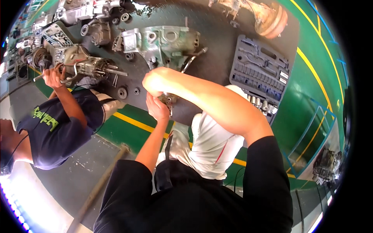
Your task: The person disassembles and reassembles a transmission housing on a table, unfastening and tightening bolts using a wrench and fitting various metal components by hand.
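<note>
Both hands meet at the near edge of the work mat, over a small metal part [168, 100] with holes and raised bits. My left hand [158, 109] presses against its left side, fingers curled toward it. Bent sharply at the wrist, my right hand [154, 82] comes over the top of the part; its fingers are hidden behind the hand and forearm. Just beyond lies a large greenish-grey metal gearbox housing [165, 42]. A thin metal lever [194, 60] sticks out at its right.
A grey socket-set case [258, 68] lies open at right, with loose sockets [264, 105] near my knee. At left a co-worker's hand [53, 77] grips a bar by a gear assembly [93, 66]. Gear rings [122, 92] and a rusty drum [272, 21] lie on the mat.
</note>
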A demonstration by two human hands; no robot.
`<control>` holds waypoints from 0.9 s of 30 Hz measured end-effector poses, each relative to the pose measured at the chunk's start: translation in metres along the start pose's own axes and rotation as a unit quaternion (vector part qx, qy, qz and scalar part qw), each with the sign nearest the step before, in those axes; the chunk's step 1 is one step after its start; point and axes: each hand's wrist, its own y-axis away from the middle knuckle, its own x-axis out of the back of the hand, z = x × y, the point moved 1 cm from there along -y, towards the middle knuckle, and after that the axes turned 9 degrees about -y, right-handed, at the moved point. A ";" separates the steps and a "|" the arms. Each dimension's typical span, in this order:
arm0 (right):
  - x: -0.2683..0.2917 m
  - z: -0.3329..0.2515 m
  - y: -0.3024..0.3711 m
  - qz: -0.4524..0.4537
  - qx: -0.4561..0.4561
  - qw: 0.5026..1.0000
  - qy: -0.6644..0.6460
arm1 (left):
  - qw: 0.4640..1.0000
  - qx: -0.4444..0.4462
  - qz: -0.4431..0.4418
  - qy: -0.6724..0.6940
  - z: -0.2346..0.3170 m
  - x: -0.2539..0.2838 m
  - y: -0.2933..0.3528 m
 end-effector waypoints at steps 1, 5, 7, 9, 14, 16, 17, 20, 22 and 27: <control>-0.007 0.002 0.003 0.049 -0.007 0.999 0.003 | 1.000 0.002 -0.007 0.000 -0.002 -0.001 -0.001; -0.005 0.003 -0.001 0.018 -0.027 0.999 -0.017 | 0.997 0.060 -0.029 0.046 -0.007 -0.001 -0.004; -0.007 0.003 -0.004 0.016 -0.028 0.999 -0.026 | 0.997 0.060 -0.044 0.032 -0.007 -0.001 -0.003; -0.013 0.004 -0.009 0.025 -0.007 0.999 0.023 | 0.997 0.055 -0.038 0.027 -0.005 -0.002 -0.002; -0.004 0.000 -0.001 0.033 -0.002 0.999 0.009 | 0.997 0.067 -0.034 0.030 0.001 0.006 -0.005; 0.003 -0.004 0.007 0.020 -0.015 1.000 -0.006 | 0.995 0.079 -0.059 0.031 -0.003 0.009 -0.013; 0.004 -0.003 0.008 0.011 -0.022 1.000 -0.003 | 0.991 0.094 -0.084 0.035 -0.002 0.010 -0.014; -0.004 0.007 -0.003 0.009 -0.031 0.999 0.010 | 0.993 0.082 -0.077 0.028 0.011 0.009 -0.009; -0.012 0.009 -0.015 0.015 -0.030 0.999 0.024 | 0.995 0.075 -0.065 0.022 0.014 0.008 -0.006; 0.001 -0.014 -0.026 -0.040 -0.048 0.997 0.041 | 0.995 0.082 -0.048 0.010 0.001 0.011 -0.005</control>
